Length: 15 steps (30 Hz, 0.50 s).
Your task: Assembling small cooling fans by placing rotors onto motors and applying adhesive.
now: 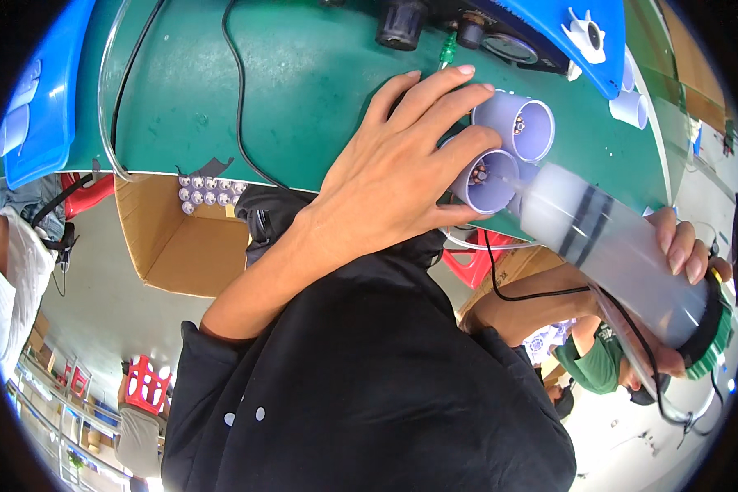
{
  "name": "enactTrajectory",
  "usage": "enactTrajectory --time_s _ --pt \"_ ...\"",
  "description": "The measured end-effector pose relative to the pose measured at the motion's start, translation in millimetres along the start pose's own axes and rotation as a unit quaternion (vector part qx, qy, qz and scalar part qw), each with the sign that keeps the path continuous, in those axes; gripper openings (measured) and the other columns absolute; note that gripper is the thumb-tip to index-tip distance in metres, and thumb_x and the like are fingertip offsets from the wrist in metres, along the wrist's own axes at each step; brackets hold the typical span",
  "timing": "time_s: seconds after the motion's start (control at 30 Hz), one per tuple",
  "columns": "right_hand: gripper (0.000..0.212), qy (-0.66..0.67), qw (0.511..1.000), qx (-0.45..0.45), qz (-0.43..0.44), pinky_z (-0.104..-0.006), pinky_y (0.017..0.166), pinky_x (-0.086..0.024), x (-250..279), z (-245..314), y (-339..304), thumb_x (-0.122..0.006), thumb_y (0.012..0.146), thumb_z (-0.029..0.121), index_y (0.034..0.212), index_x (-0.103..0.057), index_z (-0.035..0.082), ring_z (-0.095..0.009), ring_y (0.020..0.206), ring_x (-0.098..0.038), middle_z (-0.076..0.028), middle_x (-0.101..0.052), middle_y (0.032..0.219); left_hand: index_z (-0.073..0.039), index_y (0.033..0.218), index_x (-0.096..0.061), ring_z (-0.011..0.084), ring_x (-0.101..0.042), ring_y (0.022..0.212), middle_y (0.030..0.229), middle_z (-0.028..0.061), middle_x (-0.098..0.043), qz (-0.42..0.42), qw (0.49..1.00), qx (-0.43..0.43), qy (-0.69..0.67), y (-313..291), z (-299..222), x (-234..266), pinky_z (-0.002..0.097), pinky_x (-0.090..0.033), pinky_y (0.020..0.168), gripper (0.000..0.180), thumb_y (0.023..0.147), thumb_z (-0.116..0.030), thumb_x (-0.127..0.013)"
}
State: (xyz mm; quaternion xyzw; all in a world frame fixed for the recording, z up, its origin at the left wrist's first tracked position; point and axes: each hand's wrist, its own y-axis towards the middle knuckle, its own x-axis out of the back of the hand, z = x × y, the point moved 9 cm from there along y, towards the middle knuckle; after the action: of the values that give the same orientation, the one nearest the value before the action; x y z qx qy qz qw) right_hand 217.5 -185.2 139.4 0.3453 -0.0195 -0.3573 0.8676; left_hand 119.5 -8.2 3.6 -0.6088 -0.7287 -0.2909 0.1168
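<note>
The left hand [394, 156] has its thumb and index finger curved around the near lilac cup [490, 195], by the near edge of the counter [295, 107]. Its other fingers spread across toward the far lilac cup [537, 135]. The right hand [685, 250] is wrapped around a big translucent syringe [623, 254], its thin tip pointed at the near cup's mouth; from where I stand I can't tell whether the tip touches anything.

That tip is my first worry. The syringe is bulky and held far back, so a small roll of the wrist could swing the nozzle into the cup's wall or the small metal part [480, 174] inside. If something runs from it at the wrong moment, it could land on the rim, the fingers or the counter. The cups crowd together, a third partly hidden behind the nozzle, so a shove on one might push its neighbour. Too light a hold by the thumb and finger could let the near cup turn.

Farther out, the black cable [541, 293] hangs close to the right arm, and a clear hose trails near the syringe's green cap [717, 348]; a snag on either could jerk the aim. Beyond the cups, the dark box with knobs [467, 33] leaves the left fingertips little room, and a careless stretch could bump its green fitting [448, 51].
</note>
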Motion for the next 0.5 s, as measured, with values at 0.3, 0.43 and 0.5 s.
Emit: enactTrajectory --time_s 0.3,0.43,0.5 --pt "0.093 0.033 0.977 0.048 -0.206 -0.0433 0.093 -0.037 52.3 -8.7 -18.5 -0.083 0.065 0.061 0.129 -0.047 0.003 -0.026 0.1 -0.05 -0.012 -0.053 0.107 -0.026 0.126 -0.062 0.0355 -0.039 0.137 0.148 0.0086 -0.046 0.032 0.999 -0.02 0.026 -4.4 -2.8 -3.2 0.0525 -0.032 0.11 0.07 0.061 -0.027 -0.087" --pt "0.097 0.07 0.988 0.047 -0.126 -0.0454 0.096 -0.036 43.2 -16.8 -13.0 -0.073 0.073 0.067 0.138 -0.043 0.002 -0.029 0.104 -0.049 -0.014 -0.052 0.112 -0.031 0.126 -0.065 0.035 -0.039 0.136 0.149 0.0083 -0.046 0.046 0.998 -0.012 0.051 -2.4 -4.2 -5.1 0.0523 -0.031 0.111 0.068 0.062 -0.028 -0.087" --pt "0.099 0.063 0.989 0.038 -0.131 -0.046 0.096 -0.035 43.4 -20.0 -13.4 -0.071 0.075 0.069 0.14 -0.041 0.001 -0.029 0.105 -0.049 -0.014 -0.052 0.113 -0.03 0.126 -0.066 0.0345 -0.039 0.137 0.149 0.0079 -0.046 0.046 0.997 -0.01 0.053 -2.1 -3.5 -5.4 0.0523 -0.031 0.111 0.067 0.062 -0.029 -0.087"
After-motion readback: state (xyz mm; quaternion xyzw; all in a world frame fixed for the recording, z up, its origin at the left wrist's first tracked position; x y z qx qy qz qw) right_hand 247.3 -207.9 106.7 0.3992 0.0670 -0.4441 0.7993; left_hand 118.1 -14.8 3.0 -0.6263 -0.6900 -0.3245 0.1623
